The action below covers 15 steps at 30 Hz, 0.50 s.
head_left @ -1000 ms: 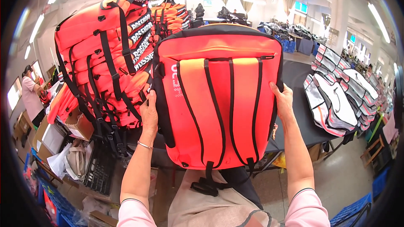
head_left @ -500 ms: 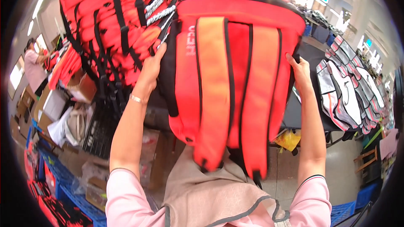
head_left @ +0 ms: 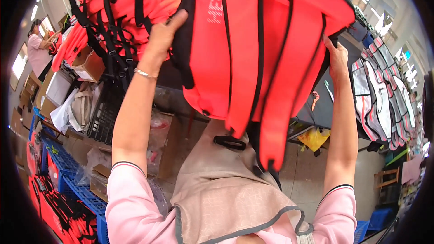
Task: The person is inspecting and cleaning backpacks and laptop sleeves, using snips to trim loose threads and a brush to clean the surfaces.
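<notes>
A large red backpack [head_left: 210,63] with black edging hangs in front of my body, its shoulder straps facing me and their lower ends dangling. My left hand [head_left: 163,34] grips its left side at the black panel, thumb uppermost. At its right side, my right hand [head_left: 337,56] is closed on the dark edge, with part of the fingers hidden behind the bag. The backpack's top runs out of the picture. A black loop [head_left: 229,143] shows below the straps, against my apron [head_left: 217,192].
Stacked red bags with black straps [head_left: 122,13] rise at the left. Grey-white bags [head_left: 375,95] lie on the dark table [head_left: 318,104] at right. Blue crates [head_left: 74,190], a black crate [head_left: 101,124] and cardboard boxes [head_left: 88,65] stand left. Another person [head_left: 40,47] works far left.
The backpack has risen and shifted slightly right, tilting, with both hands still holding it. Its straps swing, and more of my apron shows beneath.
</notes>
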Each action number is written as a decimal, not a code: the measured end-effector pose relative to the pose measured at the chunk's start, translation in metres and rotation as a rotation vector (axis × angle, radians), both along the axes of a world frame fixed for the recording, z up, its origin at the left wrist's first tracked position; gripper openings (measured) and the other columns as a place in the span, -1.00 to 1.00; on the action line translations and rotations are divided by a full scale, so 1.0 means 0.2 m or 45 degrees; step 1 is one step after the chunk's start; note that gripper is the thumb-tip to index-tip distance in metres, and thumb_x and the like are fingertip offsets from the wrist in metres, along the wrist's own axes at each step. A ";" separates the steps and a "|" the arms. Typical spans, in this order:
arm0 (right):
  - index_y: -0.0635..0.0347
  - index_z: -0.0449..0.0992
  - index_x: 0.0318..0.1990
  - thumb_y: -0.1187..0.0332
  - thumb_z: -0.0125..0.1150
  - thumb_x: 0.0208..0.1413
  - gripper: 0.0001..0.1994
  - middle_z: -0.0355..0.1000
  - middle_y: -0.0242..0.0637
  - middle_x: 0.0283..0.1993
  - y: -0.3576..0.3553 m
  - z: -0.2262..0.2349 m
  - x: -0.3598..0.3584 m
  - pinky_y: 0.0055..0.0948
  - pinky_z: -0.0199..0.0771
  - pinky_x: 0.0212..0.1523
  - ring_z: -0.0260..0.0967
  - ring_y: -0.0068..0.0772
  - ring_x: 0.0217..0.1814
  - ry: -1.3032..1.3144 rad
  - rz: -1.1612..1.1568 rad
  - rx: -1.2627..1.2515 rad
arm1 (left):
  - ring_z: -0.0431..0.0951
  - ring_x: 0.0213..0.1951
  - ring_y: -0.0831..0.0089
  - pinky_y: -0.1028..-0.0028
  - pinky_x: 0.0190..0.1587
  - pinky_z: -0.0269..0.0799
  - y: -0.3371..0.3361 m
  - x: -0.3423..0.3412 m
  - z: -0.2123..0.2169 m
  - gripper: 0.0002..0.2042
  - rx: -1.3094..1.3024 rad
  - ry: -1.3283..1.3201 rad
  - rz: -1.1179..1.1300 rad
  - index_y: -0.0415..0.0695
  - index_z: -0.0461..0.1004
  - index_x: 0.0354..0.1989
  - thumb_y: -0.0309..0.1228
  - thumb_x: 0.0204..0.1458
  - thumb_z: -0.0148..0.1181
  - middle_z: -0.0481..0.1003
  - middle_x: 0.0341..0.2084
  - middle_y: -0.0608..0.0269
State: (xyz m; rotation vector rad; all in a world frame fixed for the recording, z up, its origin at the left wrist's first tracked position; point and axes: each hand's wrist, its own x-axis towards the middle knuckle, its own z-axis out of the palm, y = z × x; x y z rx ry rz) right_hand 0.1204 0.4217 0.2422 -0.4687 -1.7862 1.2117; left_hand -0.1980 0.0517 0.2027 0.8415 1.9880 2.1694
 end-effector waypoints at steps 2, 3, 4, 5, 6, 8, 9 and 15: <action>0.31 0.47 -0.03 0.31 0.21 0.20 -0.72 0.52 -0.26 -0.14 -0.19 0.12 0.03 -0.49 0.48 -0.08 0.48 -0.49 -0.13 0.231 0.294 -0.175 | 0.60 -0.22 0.44 0.49 -0.17 0.50 -0.03 0.04 0.11 -0.52 0.332 -0.172 -0.141 -0.25 0.53 -0.04 -0.03 0.12 0.22 0.59 -0.16 0.22; 0.30 0.48 -0.03 0.30 0.23 0.19 -0.71 0.52 -0.26 -0.14 -0.26 0.17 0.09 -0.49 0.48 -0.06 0.48 -0.48 -0.11 0.394 0.512 -0.222 | 0.59 -0.27 0.48 0.51 -0.23 0.47 -0.07 0.08 0.15 -0.52 0.501 -0.353 -0.336 -0.23 0.55 -0.06 -0.01 0.12 0.22 0.59 -0.20 0.27; 0.29 0.47 0.02 0.27 0.26 0.18 -0.66 0.53 -0.25 -0.12 -0.08 0.12 0.08 -0.46 0.48 -0.02 0.49 -0.45 -0.08 0.446 0.525 -0.222 | 0.58 -0.30 0.52 0.54 -0.26 0.45 -0.08 0.07 0.16 -0.54 0.397 -0.292 -0.283 -0.20 0.57 -0.11 0.00 0.11 0.22 0.59 -0.22 0.27; 0.28 0.50 -0.02 0.25 0.25 0.19 -0.69 0.53 -0.25 -0.11 0.06 0.08 -0.02 -0.47 0.48 -0.02 0.50 -0.44 -0.10 0.389 0.307 0.023 | 0.60 -0.22 0.54 0.56 -0.17 0.48 -0.14 -0.16 0.15 -0.54 -0.281 -0.090 -0.270 -0.21 0.57 -0.11 0.00 0.11 0.22 0.60 -0.16 0.22; 0.28 0.52 -0.05 0.25 0.26 0.19 -0.70 0.54 -0.26 -0.11 0.07 0.04 -0.10 -0.47 0.48 -0.03 0.50 -0.44 -0.11 0.236 0.155 -0.061 | 0.60 -0.22 0.52 0.54 -0.16 0.48 -0.08 -0.15 0.12 -0.53 -0.290 -0.083 -0.172 -0.22 0.57 -0.10 0.00 0.10 0.23 0.60 -0.16 0.20; 0.28 0.55 -0.10 0.24 0.29 0.17 -0.72 0.54 -0.26 -0.11 0.05 0.07 -0.11 -0.46 0.49 -0.04 0.50 -0.44 -0.12 0.183 0.080 -0.105 | 0.61 -0.23 0.49 0.51 -0.15 0.49 0.03 -0.09 0.15 -0.51 -0.031 -0.104 -0.089 -0.23 0.57 -0.09 0.01 0.08 0.26 0.61 -0.17 0.19; 0.28 0.56 -0.11 0.24 0.31 0.15 -0.72 0.54 -0.26 -0.10 0.00 0.13 -0.03 -0.46 0.49 -0.04 0.50 -0.44 -0.12 0.265 0.170 -0.098 | 0.61 -0.24 0.48 0.50 -0.16 0.49 0.00 -0.04 0.18 -0.50 0.212 -0.153 -0.082 -0.23 0.57 -0.09 0.02 0.06 0.27 0.61 -0.19 0.20; 0.35 0.53 -0.03 0.21 0.40 0.06 -0.58 0.54 -0.25 -0.08 0.09 0.05 -0.01 -0.47 0.52 -0.08 0.52 -0.46 -0.15 0.088 0.131 -0.312 | 0.58 -0.09 0.48 0.46 -0.05 0.53 -0.01 0.01 0.27 -0.56 -0.023 -0.341 -0.453 0.06 0.49 0.10 -0.05 0.08 0.27 0.53 0.01 0.23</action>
